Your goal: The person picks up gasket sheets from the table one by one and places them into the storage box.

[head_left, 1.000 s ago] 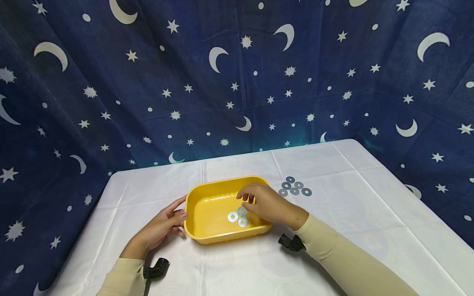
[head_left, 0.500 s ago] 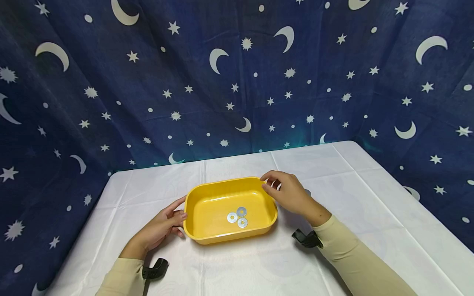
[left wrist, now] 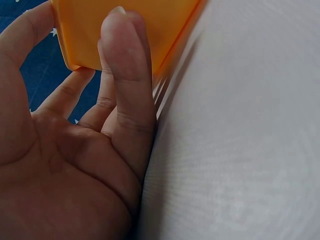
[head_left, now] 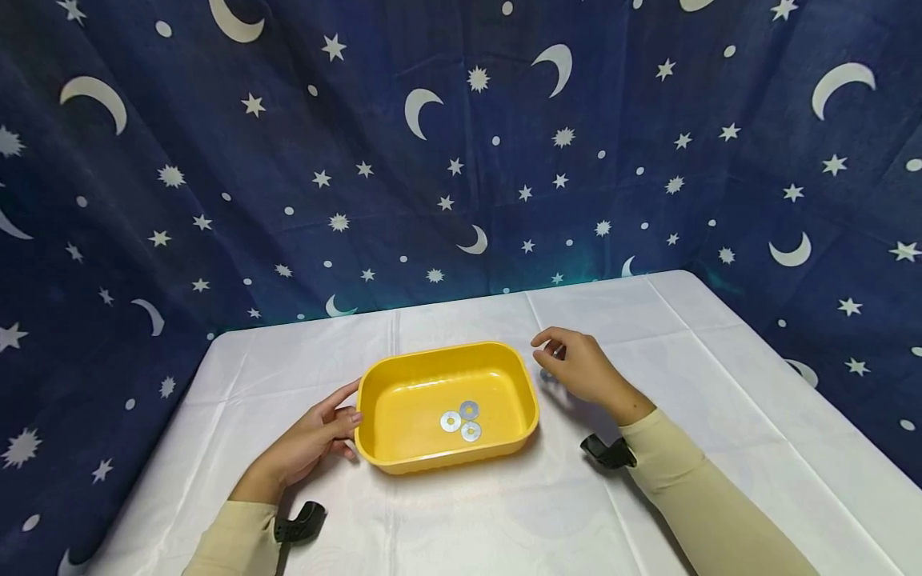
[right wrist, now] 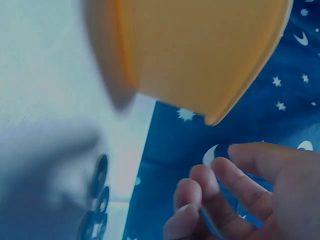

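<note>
— So, from the head view, where's everything?
— The yellow tray (head_left: 403,400) sits mid-table; three washers (head_left: 461,421) lie inside toward its 3 o'clock. The left hand (head_left: 310,444) rests at the tray's 9 o'clock, fingers relaxed against the wall. The right hand (head_left: 579,368) hovers at its 3 o'clock, fingers loosely curled over the loose washers (head_left: 547,374).
— Left wrist view?
— Straight fingers (left wrist: 125,65) touch the tray's wall.
— Right wrist?
— Blurred; fingers (right wrist: 220,190) look empty, loose washers at 7 o'clock.
</note>
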Action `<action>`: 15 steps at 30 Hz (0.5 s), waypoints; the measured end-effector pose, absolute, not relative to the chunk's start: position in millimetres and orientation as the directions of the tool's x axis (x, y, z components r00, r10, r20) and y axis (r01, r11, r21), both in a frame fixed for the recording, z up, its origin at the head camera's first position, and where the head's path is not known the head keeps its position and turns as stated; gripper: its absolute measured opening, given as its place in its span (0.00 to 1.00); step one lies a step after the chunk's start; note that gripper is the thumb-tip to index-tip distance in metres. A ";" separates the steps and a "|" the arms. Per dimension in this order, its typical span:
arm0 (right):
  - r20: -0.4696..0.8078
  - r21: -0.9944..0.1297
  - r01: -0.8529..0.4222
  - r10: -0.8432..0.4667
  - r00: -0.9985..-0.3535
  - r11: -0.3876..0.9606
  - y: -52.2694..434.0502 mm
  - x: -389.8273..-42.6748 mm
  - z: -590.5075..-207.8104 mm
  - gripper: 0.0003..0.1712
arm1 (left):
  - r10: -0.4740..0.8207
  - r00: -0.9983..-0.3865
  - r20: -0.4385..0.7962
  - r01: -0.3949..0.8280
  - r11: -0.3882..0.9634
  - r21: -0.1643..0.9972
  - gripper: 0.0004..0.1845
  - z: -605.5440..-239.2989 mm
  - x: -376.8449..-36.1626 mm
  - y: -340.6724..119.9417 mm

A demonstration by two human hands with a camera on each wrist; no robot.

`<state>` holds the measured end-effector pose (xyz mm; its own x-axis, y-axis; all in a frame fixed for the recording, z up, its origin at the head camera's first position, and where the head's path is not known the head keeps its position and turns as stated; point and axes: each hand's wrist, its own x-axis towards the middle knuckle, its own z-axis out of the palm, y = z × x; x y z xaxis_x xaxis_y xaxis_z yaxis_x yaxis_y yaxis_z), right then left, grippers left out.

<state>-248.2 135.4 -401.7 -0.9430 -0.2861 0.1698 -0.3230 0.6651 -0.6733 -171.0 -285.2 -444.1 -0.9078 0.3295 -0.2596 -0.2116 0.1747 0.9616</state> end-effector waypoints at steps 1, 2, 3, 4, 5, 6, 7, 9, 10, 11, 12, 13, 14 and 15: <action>0.154 -0.671 -0.315 -0.290 -0.945 0.671 136.3 -249.8 -403.3 0.11 | 0.327 -0.909 -0.260 -0.213 0.175 0.961 0.39 -443.8 -170.8 -285.3; 0.137 -0.667 -0.308 -0.295 -0.946 0.678 137.2 -251.4 -404.9 0.12 | 0.324 -0.909 -0.261 -0.213 0.176 0.961 0.40 -443.7 -170.7 -285.3; 0.120 -0.663 -0.300 -0.297 -0.947 0.686 137.9 -252.7 -406.1 0.12 | 0.325 -0.909 -0.261 -0.213 0.177 0.961 0.40 -443.7 -170.7 -285.5; 0.105 -0.659 -0.294 -0.302 -0.947 0.692 138.7 -254.0 -407.4 0.13 | 0.324 -0.909 -0.261 -0.213 0.177 0.961 0.40 -443.7 -170.7 -285.4; 0.091 -0.654 -0.291 -0.309 -0.947 0.698 139.5 -255.2 -408.7 0.13 | 0.326 -0.909 -0.260 -0.210 0.179 0.961 0.40 -443.8 -170.6 -285.5; 0.081 -0.648 -0.291 -0.316 -0.945 0.704 140.3 -256.0 -409.6 0.13 | 0.322 -0.910 -0.262 -0.213 0.178 0.961 0.40 -444.0 -170.7 -285.3; 0.068 -0.643 -0.288 -0.321 -0.944 0.709 141.3 -256.9 -410.8 0.13 | 0.321 -0.910 -0.263 -0.214 0.181 0.960 0.39 -444.3 -170.9 -285.4; 0.044 -0.638 -0.283 -0.333 -0.942 0.716 143.0 -258.7 -413.1 0.13 | 0.320 -0.910 -0.264 -0.213 0.186 0.959 0.40 -444.7 -170.9 -285.9; 0.035 -0.636 -0.283 -0.339 -0.940 0.718 143.8 -259.6 -414.1 0.13 | 0.317 -0.911 -0.265 -0.214 0.188 0.959 0.40 -444.7 -170.9 -285.9; 0.027 -0.634 -0.280 -0.342 -0.939 0.720 144.7 -260.3 -415.3 0.13 | 0.315 -0.911 -0.266 -0.215 0.189 0.958 0.40 -444.8 -170.9 -286.0; 0.019 -0.632 -0.278 -0.345 -0.938 0.723 145.7 -260.8 -416.5 0.12 | 0.312 -0.911 -0.269 -0.217 0.191 0.957 0.40 -444.9 -171.1 -285.9; 0.009 -0.630 -0.273 -0.345 -0.939 0.727 146.5 -261.4 -417.7 0.12 | 0.312 -0.911 -0.270 -0.217 0.193 0.957 0.40 -445.0 -171.2 -285.8; 0.000 -0.629 -0.270 -0.347 -0.938 0.729 147.4 -261.7 -418.8 0.11 | 0.313 -0.911 -0.270 -0.217 0.193 0.957 0.40 -444.9 -171.2 -285.6; -0.012 -0.629 -0.262 -0.346 -0.938 0.732 148.1 -261.8 -419.8 0.11 | 0.314 -0.911 -0.269 -0.216 0.194 0.957 0.40 -445.0 -171.3 -285.3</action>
<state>-261.8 148.1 -419.8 -0.9381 -0.3463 -0.0123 -0.2619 0.7320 -0.6290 -171.3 -285.3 -445.0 -0.9107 0.3137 -0.2689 -0.2158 0.1940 0.9570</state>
